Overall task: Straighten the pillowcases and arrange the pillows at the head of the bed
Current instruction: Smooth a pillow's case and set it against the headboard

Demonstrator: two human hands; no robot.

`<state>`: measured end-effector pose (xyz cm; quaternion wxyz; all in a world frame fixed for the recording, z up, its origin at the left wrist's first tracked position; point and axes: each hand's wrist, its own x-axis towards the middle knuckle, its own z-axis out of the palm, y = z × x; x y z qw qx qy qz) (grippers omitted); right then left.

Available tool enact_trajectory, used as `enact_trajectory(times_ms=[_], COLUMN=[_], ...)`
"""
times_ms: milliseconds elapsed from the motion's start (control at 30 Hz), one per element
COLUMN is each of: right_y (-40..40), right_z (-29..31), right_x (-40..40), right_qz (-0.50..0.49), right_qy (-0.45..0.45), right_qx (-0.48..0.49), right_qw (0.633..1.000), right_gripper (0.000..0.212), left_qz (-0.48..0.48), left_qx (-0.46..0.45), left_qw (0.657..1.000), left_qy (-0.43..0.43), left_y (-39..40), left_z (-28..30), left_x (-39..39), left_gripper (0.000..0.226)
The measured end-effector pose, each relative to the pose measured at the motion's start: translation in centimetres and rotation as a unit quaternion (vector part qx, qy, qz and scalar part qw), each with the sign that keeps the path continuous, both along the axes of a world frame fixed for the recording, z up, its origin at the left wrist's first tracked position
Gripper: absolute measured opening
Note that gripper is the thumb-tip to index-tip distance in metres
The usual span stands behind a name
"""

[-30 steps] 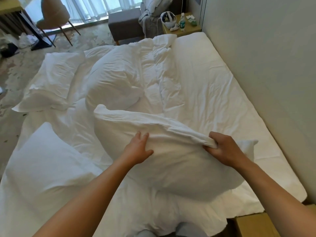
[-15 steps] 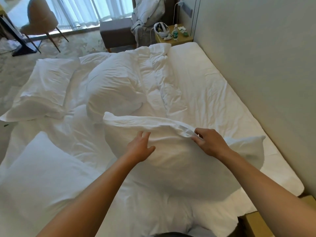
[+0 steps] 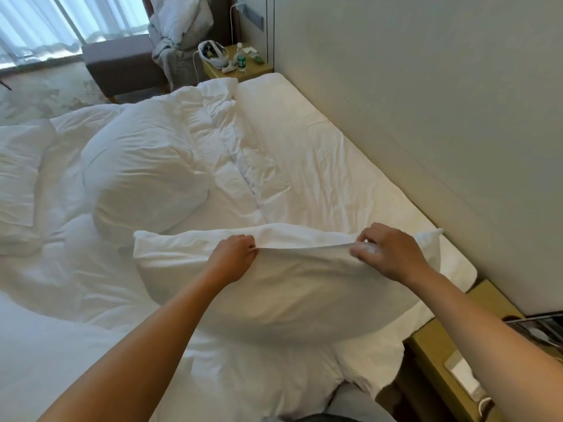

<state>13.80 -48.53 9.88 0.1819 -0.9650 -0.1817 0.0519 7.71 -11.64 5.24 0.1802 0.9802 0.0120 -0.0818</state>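
A white pillow (image 3: 292, 293) lies across the near end of the bed (image 3: 335, 166), close to the wall. My left hand (image 3: 233, 257) pinches the upper edge of its pillowcase near the middle. My right hand (image 3: 390, 254) grips the same edge further right, and the fabric is pulled taut between them. A second plump pillow (image 3: 143, 175) rests on the bunched duvet at mid-bed. A third pillow (image 3: 18, 175) lies flat at the far left edge. Another pillow (image 3: 45, 354) fills the lower left corner.
A crumpled white duvet (image 3: 213, 138) runs down the middle of the bed. The wall (image 3: 426, 102) borders the bed's right side. A wooden nightstand (image 3: 237, 67) with a bottle and bag stands at the far end; another wooden stand (image 3: 451, 354) is at lower right. A grey bench (image 3: 122, 68) sits beyond.
My left hand went from resting flat on the pillow to pinching the pillowcase edge. My right hand shifted along that edge. The view moved right, toward the wall.
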Motion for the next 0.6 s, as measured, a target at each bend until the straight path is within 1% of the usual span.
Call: enact_trajectory(times_ms=[67, 133, 233, 300, 367, 467, 600], right_y=[-1.3, -2.2, -3.2, -4.0, -4.7, -5.2, -5.3], right_z=[-0.7, -1.1, -1.3, -1.4, -1.5, -1.9, -1.3], right_x=[0.7, 1.3, 2.2, 2.9, 3.5, 4.2, 4.5], right_qz=[-0.002, 0.015, 0.032, 0.041, 0.063, 0.07, 0.015], right_qy=[0.022, 0.022, 0.007, 0.017, 0.036, 0.025, -0.067], right_qx=[-0.031, -0.04, -0.03, -0.025, -0.023, 0.021, 0.131], right_qw=[0.999, 0.999, 0.999, 0.999, 0.997, 0.997, 0.989], right_gripper=[0.03, 0.032, 0.035, 0.037, 0.034, 0.02, 0.017], left_qz=[0.006, 0.007, 0.032, 0.048, 0.058, 0.066, 0.088], left_qx=[0.009, 0.028, 0.053, 0.072, 0.09, 0.1, 0.072], left_qw=[1.0, 1.0, 0.998, 0.996, 0.994, 0.993, 0.993], left_qy=[-0.006, -0.012, -0.023, -0.023, -0.02, -0.013, 0.008], left_y=[0.3, 0.7, 1.0, 1.1, 1.0, 0.6, 0.3], left_z=[0.2, 0.5, 1.5, 2.0, 2.3, 2.2, 1.9], left_x=[-0.3, -0.3, 0.1, 0.4, 0.5, 0.5, 0.5], left_gripper=[0.013, 0.012, 0.017, 0.022, 0.026, 0.029, 0.023])
